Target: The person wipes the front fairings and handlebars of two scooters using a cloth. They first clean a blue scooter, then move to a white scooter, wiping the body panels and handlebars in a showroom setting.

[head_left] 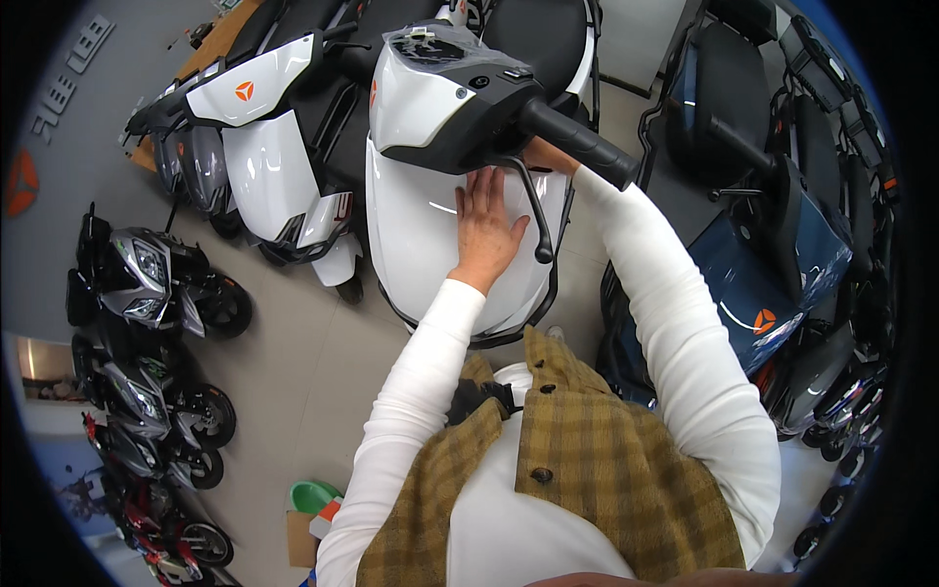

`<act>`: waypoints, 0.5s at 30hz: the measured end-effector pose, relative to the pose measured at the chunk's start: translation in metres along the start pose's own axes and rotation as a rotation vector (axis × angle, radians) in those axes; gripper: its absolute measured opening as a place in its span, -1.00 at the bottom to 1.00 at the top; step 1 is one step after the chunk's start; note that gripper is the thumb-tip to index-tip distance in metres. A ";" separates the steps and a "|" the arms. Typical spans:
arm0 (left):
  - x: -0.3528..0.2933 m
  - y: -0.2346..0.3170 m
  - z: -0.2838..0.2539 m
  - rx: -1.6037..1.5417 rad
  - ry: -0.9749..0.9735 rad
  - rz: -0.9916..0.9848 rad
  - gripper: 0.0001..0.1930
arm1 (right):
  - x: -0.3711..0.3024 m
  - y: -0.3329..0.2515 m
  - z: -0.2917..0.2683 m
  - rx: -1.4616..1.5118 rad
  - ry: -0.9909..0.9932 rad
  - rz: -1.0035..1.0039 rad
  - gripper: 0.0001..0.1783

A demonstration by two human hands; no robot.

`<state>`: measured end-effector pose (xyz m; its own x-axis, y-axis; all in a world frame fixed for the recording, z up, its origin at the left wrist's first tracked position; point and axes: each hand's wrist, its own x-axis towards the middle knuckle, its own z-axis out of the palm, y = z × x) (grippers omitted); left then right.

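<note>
A white electric scooter point(411, 235) stands right in front of me, its front panel facing my body. My left hand point(487, 227) lies flat on that glossy panel, fingers stretched out and pointing up under the headset, with nothing held. My right hand point(550, 157) reaches in behind the black handlebar grip point(582, 144); its fingers are hidden there, so what they touch does not show. A black brake lever point(534, 207) hangs down between my two hands. Clear plastic film point(430, 45) covers the scooter's dashboard.
Close on the left stands another white scooter point(269, 161). To the right is a dark blue scooter point(753, 284), with more vehicles beyond it. Several motorcycles point(147, 274) line the left side. A green basin point(313, 496) and a cardboard box point(300, 540) sit on the tiled floor point(284, 391).
</note>
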<state>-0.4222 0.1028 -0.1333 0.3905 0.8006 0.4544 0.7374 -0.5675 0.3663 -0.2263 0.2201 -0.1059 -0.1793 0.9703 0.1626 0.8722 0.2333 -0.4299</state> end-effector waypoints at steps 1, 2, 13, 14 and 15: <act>0.000 -0.002 -0.002 0.010 -0.022 0.004 -0.02 | -0.001 0.003 -0.005 -0.001 -0.059 0.097 -0.64; -0.001 -0.003 -0.004 0.020 -0.025 0.012 -0.01 | -0.003 0.005 -0.013 -0.099 -0.108 0.146 -0.65; 0.000 0.000 -0.009 0.008 -0.048 -0.014 -0.03 | -0.056 -0.041 -0.104 0.201 0.040 -0.113 -0.60; 0.000 0.000 -0.009 0.000 -0.027 0.001 -0.03 | -0.062 -0.056 -0.091 0.201 0.017 -0.050 -0.54; 0.000 -0.001 -0.008 0.016 -0.058 -0.013 -0.03 | -0.063 -0.067 -0.078 0.151 0.051 -0.072 -0.49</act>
<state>-0.4275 0.1016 -0.1275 0.4119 0.8179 0.4017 0.7511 -0.5543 0.3586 -0.2382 0.1385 -0.0176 -0.2122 0.9470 0.2411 0.7790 0.3129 -0.5433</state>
